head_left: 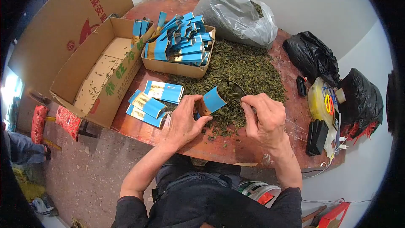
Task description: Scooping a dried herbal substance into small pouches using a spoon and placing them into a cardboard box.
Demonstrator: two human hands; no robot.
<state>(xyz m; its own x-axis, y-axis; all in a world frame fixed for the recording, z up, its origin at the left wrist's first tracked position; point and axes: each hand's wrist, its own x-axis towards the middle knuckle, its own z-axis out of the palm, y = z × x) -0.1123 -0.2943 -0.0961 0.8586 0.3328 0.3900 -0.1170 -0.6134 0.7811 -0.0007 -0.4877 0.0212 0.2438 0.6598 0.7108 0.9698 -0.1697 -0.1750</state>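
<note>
Between the thumb and fingers of my left hand (184,121) is a blue and gold paper packet (214,100), tilted to the right. My right hand (266,117) pinches the edge of a dark, rounded scoop (239,90) that carries dried leaves. The scoop's left side meets the packet's upper end; whether leaves are inside the packet is hidden. Both hands are over a spread pile of dried green leaves (250,66), which look like tea. Left of my left hand, several flat blue packets (147,104) lie on the red wooden table (202,150).
A small cardboard box (172,68) brims with blue packets. Beside it stands a larger open carton (123,84) with scattered leaves inside. A clear plastic bag (235,15) of leaves stands behind. Black bags (311,53), scissors (329,104) and a black case (316,137) line the right side.
</note>
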